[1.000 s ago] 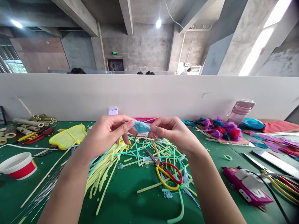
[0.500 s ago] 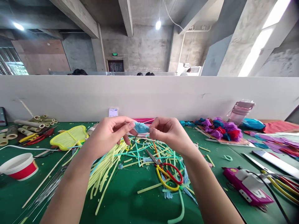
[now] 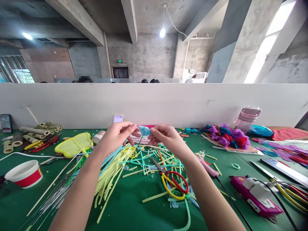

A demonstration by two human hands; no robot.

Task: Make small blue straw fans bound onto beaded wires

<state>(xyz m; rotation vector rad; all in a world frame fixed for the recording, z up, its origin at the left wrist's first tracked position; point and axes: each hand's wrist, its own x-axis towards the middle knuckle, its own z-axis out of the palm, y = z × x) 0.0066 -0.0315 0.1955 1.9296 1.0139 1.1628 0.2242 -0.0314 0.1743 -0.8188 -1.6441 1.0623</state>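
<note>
Between my two hands, above the table, is a small light-blue fuzzy petal-like piece (image 3: 144, 130). A thin dark stem slants down from it. My left hand (image 3: 120, 137) is closed in a pinch at the piece's left side, its lower fingers curled near the stem. At the right edge, the thumb and forefinger of my right hand (image 3: 167, 138) pinch the piece. Below lie pale yellow strips (image 3: 109, 189) and scissors (image 3: 173, 186) with red and yellow handles. A small blue ball (image 3: 126, 167) shows under the hands.
To the left stand a paper cup (image 3: 25, 175), a yellow mesh shape (image 3: 73, 145), thin wires (image 3: 54, 199) and bamboo pieces (image 3: 36, 131). On the right are a pink glue gun (image 3: 208, 166), purple and red petals (image 3: 228, 136), a power strip (image 3: 257, 195) and a bottle (image 3: 247, 118).
The blue piece has turned, showing a broader, fan-like face. My right fingers have shifted along its edge. The view has tilted slightly upward, and the pink glue gun now shows beside my right forearm.
</note>
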